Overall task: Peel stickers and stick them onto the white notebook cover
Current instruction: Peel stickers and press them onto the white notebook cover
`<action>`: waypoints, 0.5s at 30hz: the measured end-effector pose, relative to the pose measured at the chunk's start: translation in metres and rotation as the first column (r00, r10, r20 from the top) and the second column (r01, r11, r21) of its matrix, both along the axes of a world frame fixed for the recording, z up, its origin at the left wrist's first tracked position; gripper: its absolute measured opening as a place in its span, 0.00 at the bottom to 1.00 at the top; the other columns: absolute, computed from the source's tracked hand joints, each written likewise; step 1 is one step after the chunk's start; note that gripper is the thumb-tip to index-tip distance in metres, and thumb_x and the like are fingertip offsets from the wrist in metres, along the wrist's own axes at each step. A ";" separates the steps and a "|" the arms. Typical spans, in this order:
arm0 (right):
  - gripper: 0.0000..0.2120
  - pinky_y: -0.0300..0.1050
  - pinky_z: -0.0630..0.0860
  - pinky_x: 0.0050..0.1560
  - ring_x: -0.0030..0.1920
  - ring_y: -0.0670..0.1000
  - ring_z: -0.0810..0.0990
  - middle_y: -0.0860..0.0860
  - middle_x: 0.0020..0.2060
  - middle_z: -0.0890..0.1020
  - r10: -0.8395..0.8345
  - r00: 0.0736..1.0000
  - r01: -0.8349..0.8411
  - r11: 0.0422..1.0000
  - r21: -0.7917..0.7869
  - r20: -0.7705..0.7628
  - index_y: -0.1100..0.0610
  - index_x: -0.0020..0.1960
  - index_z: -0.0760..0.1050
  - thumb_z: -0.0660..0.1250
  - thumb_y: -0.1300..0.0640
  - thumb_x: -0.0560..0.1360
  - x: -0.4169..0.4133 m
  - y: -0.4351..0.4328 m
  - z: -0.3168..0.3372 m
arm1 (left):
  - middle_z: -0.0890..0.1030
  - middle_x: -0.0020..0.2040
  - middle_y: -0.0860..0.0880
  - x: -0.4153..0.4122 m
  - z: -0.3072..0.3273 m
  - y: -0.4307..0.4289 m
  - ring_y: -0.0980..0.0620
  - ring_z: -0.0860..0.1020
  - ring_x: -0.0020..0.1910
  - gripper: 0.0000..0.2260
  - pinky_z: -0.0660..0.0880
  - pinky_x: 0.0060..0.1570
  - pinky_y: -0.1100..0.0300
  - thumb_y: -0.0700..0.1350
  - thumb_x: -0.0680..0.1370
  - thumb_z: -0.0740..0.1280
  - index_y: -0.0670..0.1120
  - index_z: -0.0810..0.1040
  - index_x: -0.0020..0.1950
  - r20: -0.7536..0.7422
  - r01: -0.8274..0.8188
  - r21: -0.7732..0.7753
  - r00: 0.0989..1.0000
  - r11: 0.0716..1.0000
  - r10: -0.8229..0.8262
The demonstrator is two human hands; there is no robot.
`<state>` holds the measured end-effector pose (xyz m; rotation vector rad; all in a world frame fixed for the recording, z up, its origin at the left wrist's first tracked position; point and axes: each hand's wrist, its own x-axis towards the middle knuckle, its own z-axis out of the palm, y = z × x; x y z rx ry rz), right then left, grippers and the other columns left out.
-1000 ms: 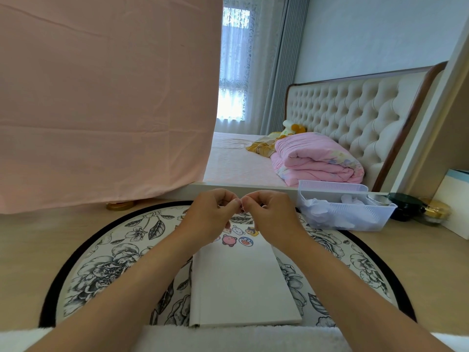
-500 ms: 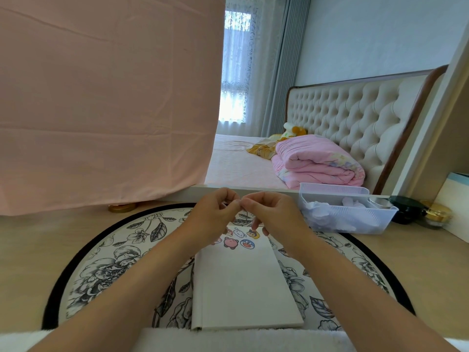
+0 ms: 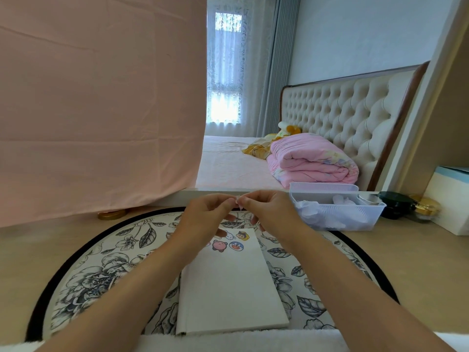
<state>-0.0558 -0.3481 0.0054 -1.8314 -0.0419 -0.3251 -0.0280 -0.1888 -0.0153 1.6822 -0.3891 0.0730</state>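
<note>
A white notebook lies closed on a round floral mat in front of me. Several cartoon stickers sit stuck at the cover's far end. My left hand and my right hand meet above that far end, fingertips pinched together on a small pale sticker piece. The piece is tiny and mostly hidden by the fingers. Both hands hover clear of the cover.
A translucent plastic bin with white scraps stands to the right of the hands. Beyond it are a dark jar, a gold-lidded jar and a white box. A pink cloth hangs at left; a bed lies behind.
Both hands stay pinched together over the notebook's far end. My right hand's lower fingers have spread a little and the pinch point has shifted slightly right.
</note>
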 end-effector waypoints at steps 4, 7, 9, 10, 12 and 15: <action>0.05 0.33 0.69 0.25 0.25 0.44 0.74 0.43 0.25 0.80 0.019 1.000 -0.019 1.000 -0.007 -0.004 0.54 0.42 0.83 0.73 0.56 0.77 0.002 -0.009 0.005 | 0.87 0.45 0.53 0.000 0.007 -0.012 0.55 0.85 0.42 0.07 0.79 0.35 0.61 0.49 0.77 0.72 0.48 0.85 0.52 -0.032 -0.081 -0.027 0.996 0.996 0.080; 0.07 0.34 0.68 0.23 0.24 0.44 0.74 0.43 0.24 0.80 -0.029 1.000 0.029 0.999 -0.022 0.003 0.53 0.40 0.82 0.72 0.56 0.77 0.004 -0.020 0.007 | 0.86 0.46 0.53 0.001 0.010 -0.026 0.54 0.85 0.41 0.06 0.79 0.35 0.61 0.49 0.78 0.71 0.48 0.84 0.51 -0.008 -0.106 0.041 0.994 0.994 0.106; 0.06 0.34 0.69 0.24 0.24 0.43 0.75 0.44 0.24 0.80 -0.054 0.998 0.055 0.998 -0.024 0.007 0.53 0.41 0.82 0.72 0.55 0.77 0.004 -0.029 0.008 | 0.85 0.46 0.53 0.002 0.012 -0.038 0.53 0.84 0.40 0.06 0.80 0.34 0.61 0.49 0.79 0.70 0.48 0.83 0.50 0.003 -0.105 0.078 0.994 0.991 0.105; 0.05 0.34 0.69 0.24 0.23 0.42 0.75 0.44 0.25 0.79 -0.067 0.998 0.067 0.998 -0.011 0.001 0.54 0.43 0.82 0.71 0.55 0.78 0.005 -0.035 0.009 | 0.85 0.46 0.52 0.003 0.013 -0.045 0.53 0.84 0.39 0.06 0.79 0.34 0.61 0.49 0.80 0.69 0.47 0.82 0.50 -0.002 -0.098 0.082 0.995 0.992 0.098; 0.05 0.35 0.69 0.24 0.23 0.42 0.75 0.47 0.28 0.79 -0.103 0.994 0.104 0.994 0.034 -0.019 0.56 0.46 0.82 0.71 0.55 0.78 0.005 -0.046 0.010 | 0.85 0.46 0.52 0.004 0.016 -0.059 0.53 0.83 0.38 0.06 0.77 0.33 0.60 0.47 0.81 0.67 0.46 0.81 0.49 -0.018 -0.080 0.083 0.996 0.993 0.082; 0.05 0.40 0.71 0.27 0.26 0.45 0.77 0.49 0.33 0.81 -0.164 0.986 0.166 0.980 0.111 -0.034 0.55 0.46 0.81 0.70 0.54 0.78 0.008 -0.064 0.011 | 0.85 0.45 0.52 0.008 0.020 -0.081 0.53 0.82 0.35 0.06 0.74 0.31 0.60 0.46 0.81 0.64 0.46 0.79 0.50 -0.002 -0.078 0.107 0.997 0.991 0.078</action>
